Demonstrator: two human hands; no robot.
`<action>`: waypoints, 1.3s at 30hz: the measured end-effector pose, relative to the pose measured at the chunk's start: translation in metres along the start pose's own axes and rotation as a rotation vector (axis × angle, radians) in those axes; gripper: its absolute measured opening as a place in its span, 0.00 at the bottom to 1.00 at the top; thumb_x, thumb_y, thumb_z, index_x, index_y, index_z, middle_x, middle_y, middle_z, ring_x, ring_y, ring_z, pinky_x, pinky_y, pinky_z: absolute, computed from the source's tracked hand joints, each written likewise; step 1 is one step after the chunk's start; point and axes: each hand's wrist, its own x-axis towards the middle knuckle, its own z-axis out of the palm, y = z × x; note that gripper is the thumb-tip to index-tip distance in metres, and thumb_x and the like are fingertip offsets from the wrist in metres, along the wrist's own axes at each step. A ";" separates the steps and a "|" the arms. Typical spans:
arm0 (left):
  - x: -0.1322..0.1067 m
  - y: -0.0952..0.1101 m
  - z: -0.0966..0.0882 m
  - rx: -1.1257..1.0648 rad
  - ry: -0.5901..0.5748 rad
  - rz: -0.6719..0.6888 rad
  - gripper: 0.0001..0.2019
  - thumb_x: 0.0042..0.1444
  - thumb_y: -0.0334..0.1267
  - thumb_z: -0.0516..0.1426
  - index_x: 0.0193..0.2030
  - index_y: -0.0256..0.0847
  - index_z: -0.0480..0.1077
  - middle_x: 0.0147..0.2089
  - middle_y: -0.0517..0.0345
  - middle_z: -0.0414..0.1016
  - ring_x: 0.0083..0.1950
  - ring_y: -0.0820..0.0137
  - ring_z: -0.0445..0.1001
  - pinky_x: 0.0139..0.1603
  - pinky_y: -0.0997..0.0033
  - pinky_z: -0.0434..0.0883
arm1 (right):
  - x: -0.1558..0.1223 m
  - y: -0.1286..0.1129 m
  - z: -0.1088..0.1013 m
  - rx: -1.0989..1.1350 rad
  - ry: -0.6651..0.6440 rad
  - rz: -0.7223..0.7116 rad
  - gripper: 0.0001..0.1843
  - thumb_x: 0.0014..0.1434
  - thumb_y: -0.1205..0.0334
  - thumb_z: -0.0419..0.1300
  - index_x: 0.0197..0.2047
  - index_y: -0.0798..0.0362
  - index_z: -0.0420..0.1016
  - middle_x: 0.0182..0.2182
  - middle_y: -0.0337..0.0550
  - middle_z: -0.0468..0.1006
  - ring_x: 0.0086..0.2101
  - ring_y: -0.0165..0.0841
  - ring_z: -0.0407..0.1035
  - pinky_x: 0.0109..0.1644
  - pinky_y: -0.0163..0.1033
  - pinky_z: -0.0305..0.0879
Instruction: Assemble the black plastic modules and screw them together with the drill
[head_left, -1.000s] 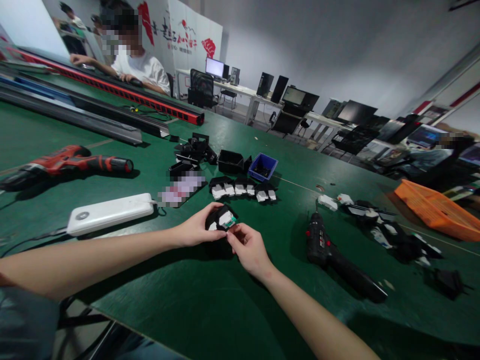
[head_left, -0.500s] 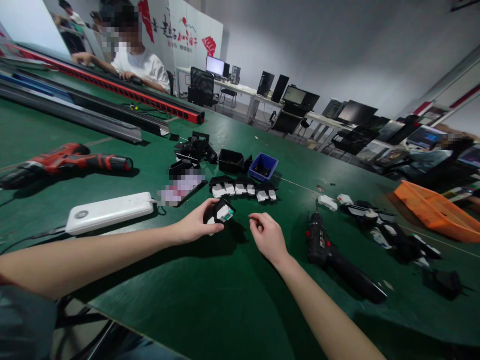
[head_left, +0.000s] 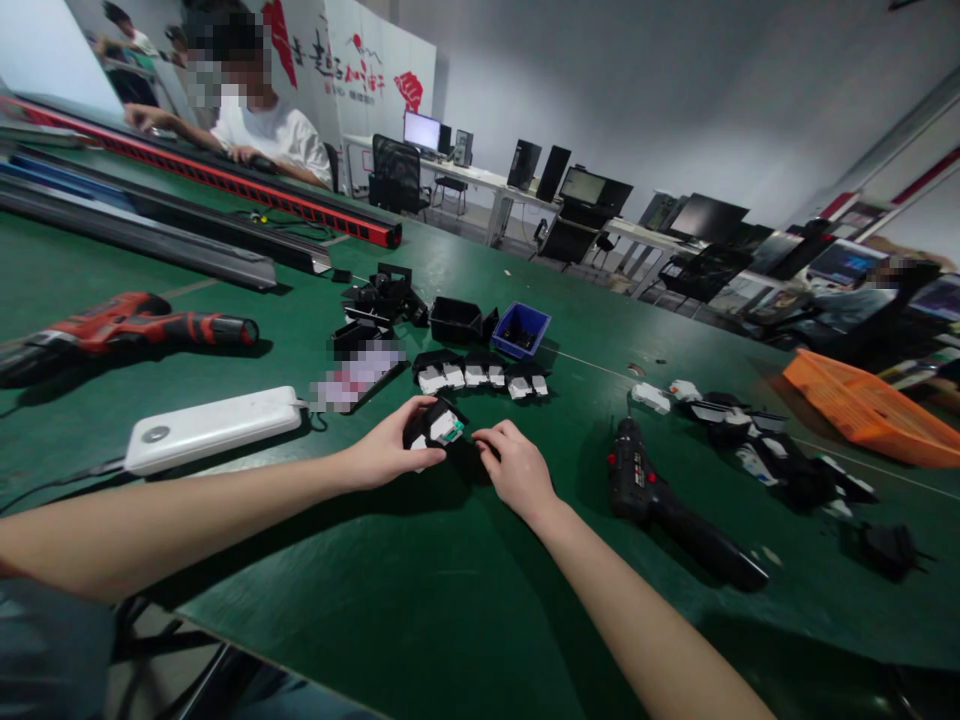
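My left hand [head_left: 390,452] is closed round a small black part with a white and green insert [head_left: 437,426], held just above the green table [head_left: 420,600]. Just to its right, my right hand [head_left: 514,468] has its fingers curled in a pinch beside that part; whether anything is between them I cannot make out. A row of similar black and white parts [head_left: 480,374] lies a little beyond both hands. A black electric screwdriver [head_left: 660,505] lies on the table to the right of my right hand.
A white power bank [head_left: 214,427] and a red drill [head_left: 124,325] lie at left. Black bins [head_left: 457,320] and a blue bin [head_left: 523,331] stand behind the row. More black parts [head_left: 772,455] and an orange basket [head_left: 862,405] are at right. Another person [head_left: 259,125] sits far left.
My right hand drew away from the part to the right, then came back close beside it. My left hand kept hold of the part and barely shifted.
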 end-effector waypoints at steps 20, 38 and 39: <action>-0.003 0.006 0.007 0.192 0.134 0.068 0.34 0.48 0.41 0.63 0.60 0.40 0.55 0.55 0.48 0.69 0.58 0.59 0.70 0.60 0.57 0.67 | -0.017 -0.028 -0.006 0.372 0.191 -0.286 0.06 0.65 0.64 0.56 0.43 0.53 0.74 0.35 0.45 0.75 0.36 0.33 0.70 0.39 0.38 0.66; -0.008 0.008 0.013 0.394 0.096 0.175 0.33 0.47 0.39 0.63 0.60 0.40 0.57 0.55 0.48 0.69 0.55 0.58 0.71 0.57 0.58 0.69 | -0.021 -0.048 0.002 0.321 0.184 -0.100 0.11 0.64 0.57 0.56 0.33 0.53 0.72 0.30 0.41 0.73 0.29 0.30 0.67 0.33 0.34 0.60; -0.009 0.009 0.013 0.401 0.094 0.178 0.33 0.48 0.39 0.63 0.60 0.40 0.57 0.55 0.47 0.69 0.56 0.58 0.71 0.57 0.58 0.68 | -0.021 -0.048 0.002 0.259 0.171 -0.071 0.14 0.64 0.55 0.56 0.30 0.53 0.71 0.28 0.41 0.73 0.27 0.30 0.66 0.31 0.34 0.59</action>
